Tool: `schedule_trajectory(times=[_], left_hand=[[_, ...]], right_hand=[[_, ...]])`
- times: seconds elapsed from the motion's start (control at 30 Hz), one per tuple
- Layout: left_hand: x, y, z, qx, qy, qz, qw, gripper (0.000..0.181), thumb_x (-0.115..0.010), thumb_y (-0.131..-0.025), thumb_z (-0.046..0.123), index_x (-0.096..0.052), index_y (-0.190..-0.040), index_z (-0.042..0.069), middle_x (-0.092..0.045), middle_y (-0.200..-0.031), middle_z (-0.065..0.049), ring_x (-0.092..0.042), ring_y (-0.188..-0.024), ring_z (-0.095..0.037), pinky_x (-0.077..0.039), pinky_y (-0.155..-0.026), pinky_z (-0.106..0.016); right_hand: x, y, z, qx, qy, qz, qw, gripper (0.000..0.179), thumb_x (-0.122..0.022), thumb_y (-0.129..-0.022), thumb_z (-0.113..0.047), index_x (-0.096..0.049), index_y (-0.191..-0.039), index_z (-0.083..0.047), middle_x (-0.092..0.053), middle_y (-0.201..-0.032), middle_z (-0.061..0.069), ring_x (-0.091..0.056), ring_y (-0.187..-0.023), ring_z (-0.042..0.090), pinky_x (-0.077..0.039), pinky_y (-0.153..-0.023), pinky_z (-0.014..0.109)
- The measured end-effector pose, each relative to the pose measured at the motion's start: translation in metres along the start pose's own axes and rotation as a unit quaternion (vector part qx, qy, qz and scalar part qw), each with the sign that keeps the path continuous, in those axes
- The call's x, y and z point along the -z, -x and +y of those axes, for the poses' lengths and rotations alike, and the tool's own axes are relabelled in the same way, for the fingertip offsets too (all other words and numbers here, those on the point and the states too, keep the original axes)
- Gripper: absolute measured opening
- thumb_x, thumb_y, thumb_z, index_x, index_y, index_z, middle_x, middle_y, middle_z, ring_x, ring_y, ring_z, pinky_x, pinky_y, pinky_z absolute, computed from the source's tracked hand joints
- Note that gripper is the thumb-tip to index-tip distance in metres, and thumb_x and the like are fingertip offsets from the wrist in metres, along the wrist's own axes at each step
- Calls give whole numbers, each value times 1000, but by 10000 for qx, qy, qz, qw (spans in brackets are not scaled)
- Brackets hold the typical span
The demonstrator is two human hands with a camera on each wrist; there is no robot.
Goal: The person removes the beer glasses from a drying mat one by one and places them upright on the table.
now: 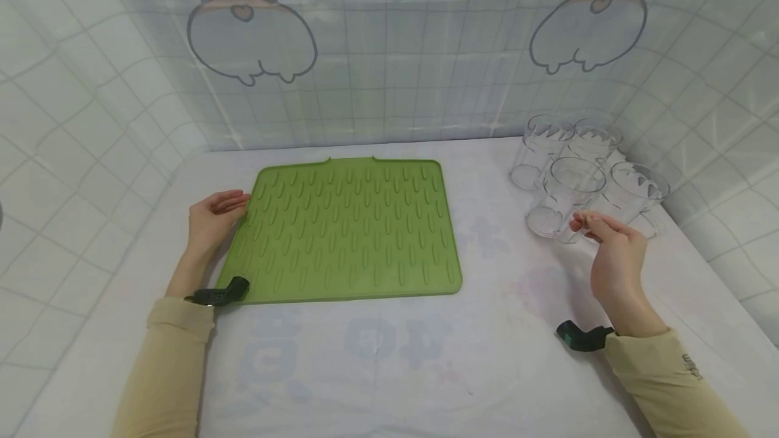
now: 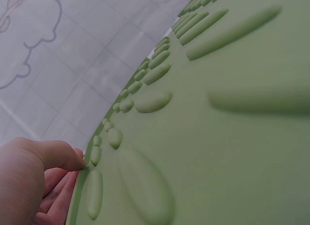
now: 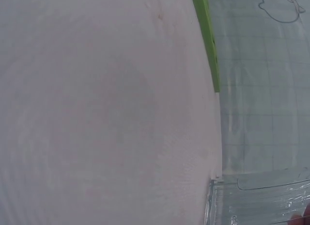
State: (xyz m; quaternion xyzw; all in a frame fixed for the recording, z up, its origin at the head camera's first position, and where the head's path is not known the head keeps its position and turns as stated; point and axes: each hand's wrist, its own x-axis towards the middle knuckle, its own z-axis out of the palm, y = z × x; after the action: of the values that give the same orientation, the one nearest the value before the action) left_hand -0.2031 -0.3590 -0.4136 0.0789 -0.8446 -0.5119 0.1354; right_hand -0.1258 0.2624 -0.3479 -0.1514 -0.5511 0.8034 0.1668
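Observation:
A green mat (image 1: 349, 228) with raised oval ridges lies flat on the white-covered table. My left hand (image 1: 213, 218) rests beside its left edge, thumb and fingertips touching the rim; in the left wrist view the thumb (image 2: 63, 157) meets the rim with the other fingers below. At the right, several clear mugs stand grouped together. My right hand (image 1: 617, 259) pinches the handle of the front-left clear mug (image 1: 566, 188). Only a fingertip (image 3: 296, 219) shows at the corner of the right wrist view, against the mug's transparent wall (image 3: 261, 201).
Just right of the pinched mug stands another clear mug (image 1: 635, 188), and behind it two more, including a back-left one (image 1: 541, 147). A curtain with a grid and cartoon animals (image 1: 420, 53) hangs along the table's back edge. Similar white curtains flank both sides.

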Motion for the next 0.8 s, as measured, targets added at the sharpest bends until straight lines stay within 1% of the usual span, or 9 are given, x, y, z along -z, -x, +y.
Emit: schedule_trajectory(times=[0.13,0.23,0.43,0.53,0.63,0.7,0.73,0.77,0.8], left_hand=[[0,0,1,45,-48,0,10000,40,-65,-88,12,-57,-126,1,-61,-120,-21,-62,-87,7,-49,-77,-8],[0,0,1,76,-125,1,9999,40,-65,-89,14,-57,-126,2,-61,-120,-21,-61,-86,9,-49,-78,-7],[0,0,1,93,-132,-2,9999,40,-65,-89,14,-56,-126,1,-60,-121,-22,-61,-87,9,-49,-78,-8],[0,1,1,83,-182,5,9998,39,-65,-89,14,-57,-125,2,-61,-120,-21,-61,-86,8,-49,-78,-8],[0,1,1,95,-244,21,9997,39,-65,-89,15,-57,-125,1,-62,-119,-19,-60,-86,9,-49,-78,-7],[-1,2,1,119,-264,37,9996,40,-65,-89,16,-57,-125,1,-64,-118,-16,-60,-86,9,-49,-78,-7],[-1,2,1,120,-252,40,9996,40,-65,-89,16,-57,-125,1,-64,-118,-16,-60,-86,9,-49,-78,-7],[-1,2,1,116,-246,39,9996,39,-65,-89,15,-57,-124,1,-64,-118,-15,-61,-86,8,-49,-78,-7],[-1,2,1,112,-223,41,9997,39,-65,-89,15,-57,-124,1,-64,-117,-15,-61,-86,8,-49,-78,-7]], right_hand=[[-1,-1,1,42,-103,159,9998,17,-63,-89,-9,-71,-89,6,-71,-70,5,-64,-65,15,-43,-73,23],[-2,-2,2,107,-45,249,9996,16,-64,-88,-9,-72,-85,4,-70,-67,5,-63,-65,15,-44,-73,24],[-3,-3,5,323,594,672,9955,16,-63,-88,-11,-73,-82,0,-67,-66,0,-55,-76,14,-40,-76,20],[-2,-3,7,594,1114,843,9884,16,-62,-89,-14,-72,-89,-2,-67,-77,-3,-52,-87,11,-37,-79,16],[-1,1,10,1285,1954,972,9674,19,-58,-91,-17,-71,-101,-7,-64,-90,-7,-51,-92,6,-35,-80,16],[-2,6,11,2021,2405,1029,9438,21,-55,-92,-15,-69,-105,-6,-62,-96,-6,-50,-93,5,-34,-81,17],[-4,9,11,2446,2598,1025,9285,21,-54,-92,-13,-68,-107,-4,-62,-96,-2,-50,-93,5,-33,-81,18],[-6,13,11,2868,2732,1001,9127,22,-53,-92,-10,-66,-107,-1,-61,-97,1,-49,-92,5,-32,-82,19],[-9,17,11,3222,2702,945,9024,22,-52,-91,-6,-65,-106,2,-60,-98,3,-49,-94,6,-32,-84,20]])
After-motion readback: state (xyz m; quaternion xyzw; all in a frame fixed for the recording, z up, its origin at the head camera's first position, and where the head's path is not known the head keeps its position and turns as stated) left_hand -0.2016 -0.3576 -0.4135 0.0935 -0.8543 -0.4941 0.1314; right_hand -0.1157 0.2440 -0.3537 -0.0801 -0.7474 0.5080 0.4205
